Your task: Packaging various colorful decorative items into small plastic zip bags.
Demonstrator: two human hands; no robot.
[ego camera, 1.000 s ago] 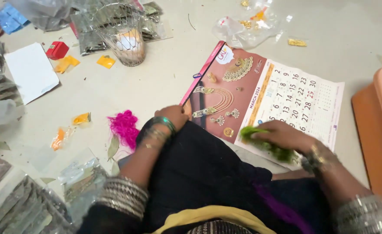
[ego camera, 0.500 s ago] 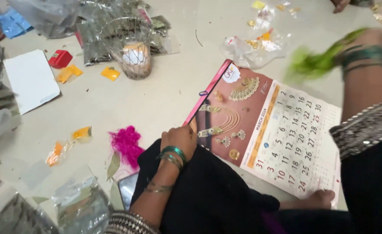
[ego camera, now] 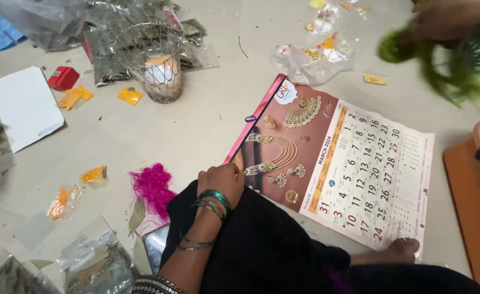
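My left hand (ego camera: 221, 182) rests closed on my black-clothed knee, at the near left edge of a wall calendar (ego camera: 370, 179) that lies flat on the floor. Green bangles ring that wrist. My right hand (ego camera: 447, 22) is raised at the top right, blurred, holding a bunch of green thread (ego camera: 441, 65) that trails down from it. A tuft of pink thread (ego camera: 151, 185) lies on the floor just left of my left hand.
A wire basket (ego camera: 155, 62) with a pale ball inside stands at the back. Plastic packets (ego camera: 310, 57), a red box (ego camera: 63, 78), white paper (ego camera: 25, 106) and small yellow packets (ego camera: 128, 95) lie around. An orange tray (ego camera: 471, 207) is at the right edge.
My right hand lifted the green thread off the calendar's near edge and carried it up to the far right. My left hand stayed on the knee.
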